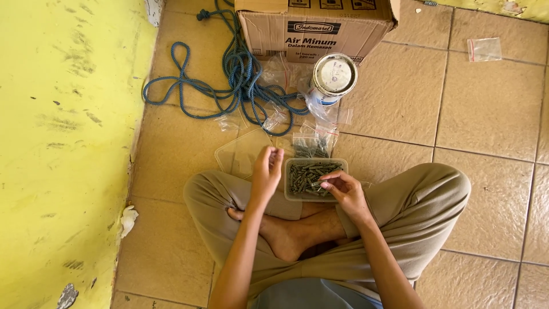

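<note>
Person sitting cross-legged on tiled floor [400, 97]. Clear plastic tub [315, 178] of dark screws [309, 173] resting by knees. Right hand [343, 191] reaching into tub, fingers pinching at screws; whether gripping any, cannot tell. Left hand [267, 171] hovering beside tub, fingers curled shut, contents hidden. Tub lid [243, 151] lying just left. Small bag of screws [311, 146] lying behind tub. Tin can [333, 77], blue rope [229, 80], cardboard box [314, 28] sitting farther off.

Ahead of my knees, a tin can [334, 75], cardboard box [316, 26] and rope [229, 74] block passage. Bare tiles [486, 109] lie open to my right.
</note>
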